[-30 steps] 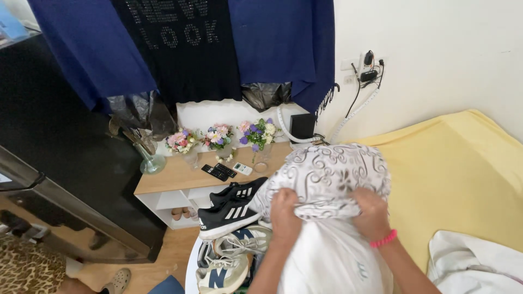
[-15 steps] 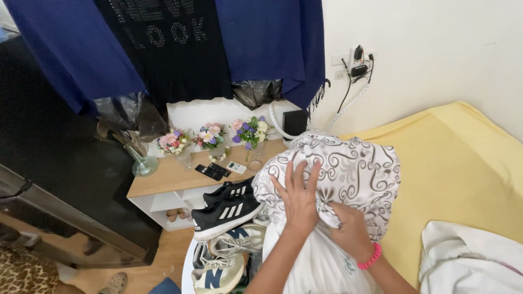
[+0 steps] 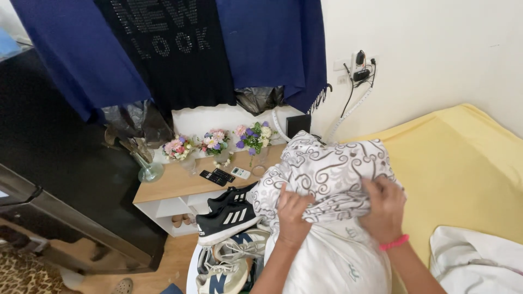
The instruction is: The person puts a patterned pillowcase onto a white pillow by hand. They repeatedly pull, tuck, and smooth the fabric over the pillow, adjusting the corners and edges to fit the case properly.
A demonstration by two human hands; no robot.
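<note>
Bed sheet (image 3: 463,179): yellow, spread flat to the right of and beyond the right hand; a white cloth (image 3: 474,261) lies on it, near the right forearm.
Hanging garments (image 3: 180,49): dark blue and black, on the wall well beyond both hands.
Pillow (image 3: 338,256): white, plain, directly beneath both hands; long axis runs from the person outward toward the wall, its far end inside the cover.
Pillow cover (image 3: 327,169): white with grey swirl print, bunched over the pillow's far end; open mouth faces the person, closed end points toward the wall.
Low table (image 3: 180,188): wooden top, white frame, to the left of and beyond the left hand; carries flower bunches (image 3: 215,142), two remote controls (image 3: 218,177) and a glass vase (image 3: 147,169).
Shoes (image 3: 226,218): black sneakers with white stripes, just left of the left hand; pale sneakers lie nearer the person.
Left hand (image 3: 291,212): closed on the cover's gathered edge, pressed on the pillow.
Right hand (image 3: 384,207): clamped on the same edge, apart from the left; pink wristband (image 3: 393,243) at the wrist.
</note>
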